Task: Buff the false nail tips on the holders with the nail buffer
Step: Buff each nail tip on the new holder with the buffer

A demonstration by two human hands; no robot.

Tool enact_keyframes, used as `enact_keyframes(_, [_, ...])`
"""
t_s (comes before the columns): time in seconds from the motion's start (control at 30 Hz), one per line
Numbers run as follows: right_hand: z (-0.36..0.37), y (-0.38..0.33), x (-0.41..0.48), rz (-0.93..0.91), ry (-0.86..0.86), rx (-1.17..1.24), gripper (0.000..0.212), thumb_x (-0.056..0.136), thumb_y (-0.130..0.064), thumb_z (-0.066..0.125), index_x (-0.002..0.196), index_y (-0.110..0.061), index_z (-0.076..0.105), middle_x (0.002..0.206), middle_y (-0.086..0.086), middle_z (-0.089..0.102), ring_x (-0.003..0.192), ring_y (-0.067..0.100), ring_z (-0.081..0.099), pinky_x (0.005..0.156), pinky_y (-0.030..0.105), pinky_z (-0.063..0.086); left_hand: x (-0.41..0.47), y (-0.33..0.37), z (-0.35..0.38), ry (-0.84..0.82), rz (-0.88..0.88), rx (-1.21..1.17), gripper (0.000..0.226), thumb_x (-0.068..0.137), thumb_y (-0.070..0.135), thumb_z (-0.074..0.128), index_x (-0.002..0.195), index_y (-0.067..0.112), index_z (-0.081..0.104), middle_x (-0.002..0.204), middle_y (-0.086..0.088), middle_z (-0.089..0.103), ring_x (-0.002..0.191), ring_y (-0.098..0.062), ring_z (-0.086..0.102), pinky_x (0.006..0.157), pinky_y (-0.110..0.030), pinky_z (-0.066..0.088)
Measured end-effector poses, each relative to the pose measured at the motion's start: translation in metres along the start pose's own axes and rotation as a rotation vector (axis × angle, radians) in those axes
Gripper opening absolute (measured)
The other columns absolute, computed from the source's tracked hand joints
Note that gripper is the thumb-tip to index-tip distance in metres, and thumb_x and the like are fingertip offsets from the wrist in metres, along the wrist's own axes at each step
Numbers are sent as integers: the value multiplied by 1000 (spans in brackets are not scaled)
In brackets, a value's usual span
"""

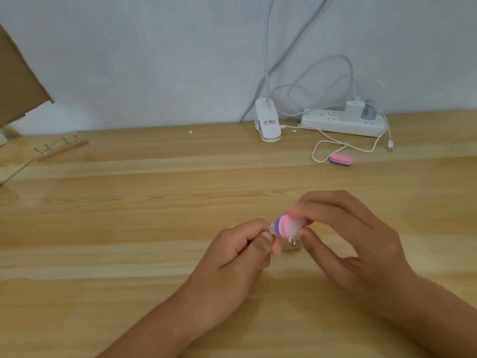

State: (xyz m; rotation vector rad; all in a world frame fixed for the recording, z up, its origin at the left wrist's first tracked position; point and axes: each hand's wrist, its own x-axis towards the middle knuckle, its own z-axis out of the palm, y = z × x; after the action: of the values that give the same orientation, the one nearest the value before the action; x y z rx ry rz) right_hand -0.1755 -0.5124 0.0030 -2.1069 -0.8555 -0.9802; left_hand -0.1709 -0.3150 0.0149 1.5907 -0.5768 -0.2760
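Observation:
My right hand (346,236) pinches a small nail buffer (286,225) with purple, pink and white layers, blurred by motion. Its end lies against a clear false nail tip (273,229) that pokes out just above my left hand's fingers. My left hand (242,251) is curled around the nail tip's holder, which is mostly hidden. A small holder base with a metal stud (293,242) lies on the wooden table (129,228) between both hands.
A second pink and purple buffer (340,159) lies at the back right beside white cables. A power strip (340,122) and a lamp clamp (267,122) stand by the wall. A wooden strip with several metal holders (60,148) lies far left, under a cardboard flap (18,81).

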Motion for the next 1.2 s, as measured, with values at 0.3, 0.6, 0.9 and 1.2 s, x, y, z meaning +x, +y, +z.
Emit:
enact_keyframes(0.3, [0, 0, 0, -39, -19, -14, 24, 90, 1, 63, 113, -5, 64, 108, 9, 63, 102, 15, 62, 94, 19, 46, -2, 8, 2, -66, -97, -88, 29, 95, 28, 41, 70, 22, 53, 49, 14, 30, 41, -6, 21, 40, -17, 20])
enact_keyframes(0.6, [1, -3, -3, -70, -27, -35, 23, 92, 0, 61, 113, -8, 68, 109, 10, 64, 103, 17, 62, 93, 21, 46, -1, 7, -3, -115, -165, -132, 31, 95, 34, 46, 69, 22, 60, 49, 6, 33, 41, -12, 20, 41, -16, 20])
enact_keyframes(0.9, [3, -5, -5, -104, -15, -33, 24, 93, 1, 60, 116, -7, 66, 111, 6, 62, 105, 12, 61, 96, 19, 44, -1, 5, -6, -192, -216, -257, 32, 97, 35, 49, 70, 21, 59, 50, 8, 31, 40, -8, 20, 41, -13, 21])
enact_keyframes(1.2, [1, -2, -6, -111, -50, -46, 25, 94, -1, 59, 116, -9, 67, 113, 7, 62, 107, 15, 60, 97, 19, 43, -1, 2, -3, -186, -169, -219, 28, 96, 32, 45, 71, 21, 52, 50, 8, 26, 40, -10, 19, 41, -16, 20])
